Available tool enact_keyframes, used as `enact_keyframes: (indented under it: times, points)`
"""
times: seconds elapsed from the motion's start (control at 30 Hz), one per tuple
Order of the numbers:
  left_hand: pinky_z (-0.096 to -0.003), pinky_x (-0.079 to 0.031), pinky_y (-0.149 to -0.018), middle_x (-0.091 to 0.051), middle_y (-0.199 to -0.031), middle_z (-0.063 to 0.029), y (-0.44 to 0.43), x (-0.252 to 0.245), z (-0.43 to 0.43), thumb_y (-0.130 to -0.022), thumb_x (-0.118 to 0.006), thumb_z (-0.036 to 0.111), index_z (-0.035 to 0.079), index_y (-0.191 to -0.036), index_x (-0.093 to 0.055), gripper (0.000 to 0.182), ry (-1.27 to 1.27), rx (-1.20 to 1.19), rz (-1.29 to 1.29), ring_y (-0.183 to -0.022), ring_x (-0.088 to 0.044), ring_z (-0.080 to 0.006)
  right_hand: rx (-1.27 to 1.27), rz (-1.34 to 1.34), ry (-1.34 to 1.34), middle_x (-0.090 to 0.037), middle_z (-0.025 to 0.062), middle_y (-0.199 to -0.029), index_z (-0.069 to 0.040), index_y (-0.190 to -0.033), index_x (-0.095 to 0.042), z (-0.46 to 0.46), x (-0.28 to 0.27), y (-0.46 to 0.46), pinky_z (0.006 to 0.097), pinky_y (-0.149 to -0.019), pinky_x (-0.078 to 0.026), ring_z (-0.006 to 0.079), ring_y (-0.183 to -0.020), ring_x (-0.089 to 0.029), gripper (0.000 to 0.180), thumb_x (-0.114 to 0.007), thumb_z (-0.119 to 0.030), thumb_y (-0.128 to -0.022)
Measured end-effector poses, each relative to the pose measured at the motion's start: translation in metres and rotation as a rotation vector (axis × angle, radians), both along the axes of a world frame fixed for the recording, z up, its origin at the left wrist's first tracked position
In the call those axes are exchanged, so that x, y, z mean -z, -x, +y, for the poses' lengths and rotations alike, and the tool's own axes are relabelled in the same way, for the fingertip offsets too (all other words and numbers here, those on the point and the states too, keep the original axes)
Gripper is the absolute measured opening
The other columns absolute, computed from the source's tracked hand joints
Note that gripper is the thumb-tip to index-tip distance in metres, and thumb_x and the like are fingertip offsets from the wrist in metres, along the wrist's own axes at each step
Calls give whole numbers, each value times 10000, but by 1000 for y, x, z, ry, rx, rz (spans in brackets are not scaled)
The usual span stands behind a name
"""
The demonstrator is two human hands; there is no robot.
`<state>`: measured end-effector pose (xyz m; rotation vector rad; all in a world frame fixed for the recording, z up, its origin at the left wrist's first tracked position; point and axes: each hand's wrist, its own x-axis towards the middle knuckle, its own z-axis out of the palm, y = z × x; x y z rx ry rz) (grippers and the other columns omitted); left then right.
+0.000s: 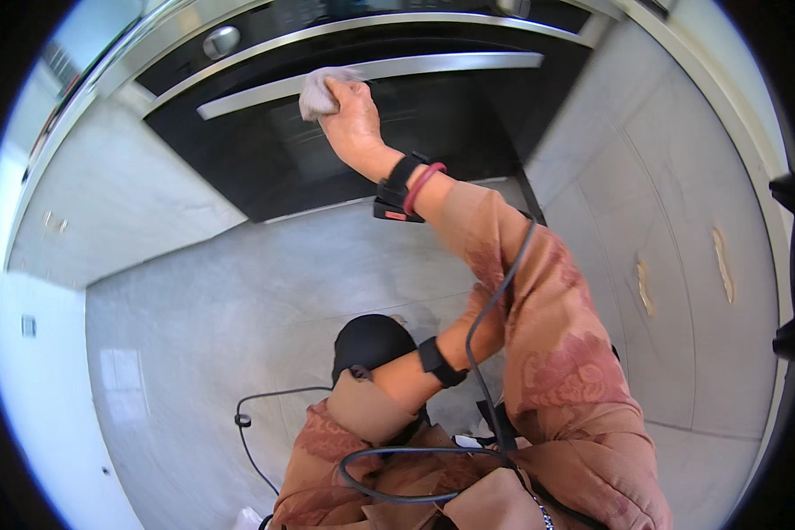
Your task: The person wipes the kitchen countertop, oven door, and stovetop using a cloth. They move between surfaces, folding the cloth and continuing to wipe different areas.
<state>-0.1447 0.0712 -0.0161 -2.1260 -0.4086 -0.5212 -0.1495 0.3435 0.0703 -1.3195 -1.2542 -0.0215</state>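
Observation:
My right hand grips a crumpled pale cloth and holds it against the left half of the metal handle of a built-in oven. Behind and below the hand is the dark oven door. A black strap and a dark red bracelet circle the right wrist. My left hand lies beneath the right forearm, near its sleeve. Most of its fingers are hidden there, so whether it holds anything cannot be seen. The left wrist wears a black strap.
A round metal knob sits on the panel above the door. Pale cabinet fronts flank the oven; those at right carry gold handles. Grey floor tiles lie below. A black cable runs along my right sleeve and loops across my lap.

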Motion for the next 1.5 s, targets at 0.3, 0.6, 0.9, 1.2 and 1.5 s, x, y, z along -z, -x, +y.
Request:
enact_keyframes:
  times: [0.3, 0.6, 0.9, 1.2, 1.5]
  points:
    - [-446, -373, -1101, -506, -1464, -172, 30, -8, -4, -985, -574, 220, 68, -1439, -507, 483, 1345, 264, 220, -1357, -470, -299, -160, -938, -445, -601, 65, -1229, -127, -1163, -695, 36, -24, 107, 370, -937, -518, 278, -1135, -587, 395, -690, -57, -774]
    - [-457, -420, -1028, -568, -1395, -181, 33, -17, -2, -977, -567, 213, 65, -1390, -548, 439, 1413, 256, 258, -1290, -536, -303, -37, -1308, -134, -617, 52, -1274, -90, -1060, -778, 127, -15, 134, 358, -903, -454, 254, -1211, -507, 275, -644, -190, -842]
    - [-467, -467, -955, -630, -1326, -190, 12, -35, 6, -969, -560, 207, 63, -1341, -588, 400, 1452, 173, 343, -1223, -601, -307, 70, -1504, -168, -591, 30, -1324, -120, -1078, -767, 60, -9, -4, 340, -892, -442, 224, -1256, -491, 283, -643, -189, -833]
    - [-422, -536, -750, -740, -874, -143, 4, -13, 8, -871, -635, 106, 13, -1038, -658, 192, 1330, 107, 236, -836, -719, -324, 391, -446, -114, -698, 100, -1138, -88, -1041, -750, -58, 44, -257, 365, -950, -521, 303, -1107, -647, 325, -621, 60, -781]
    - [-432, -532, -751, -728, -950, -154, 6, -5, 12, -874, -607, 94, -13, -1136, -640, 285, 1136, 114, 259, -895, -705, -315, 613, 227, -386, -688, 176, -1248, -47, -1305, -659, -56, -55, -418, 400, -1096, -442, 357, -1207, -622, 470, -594, -35, -839]
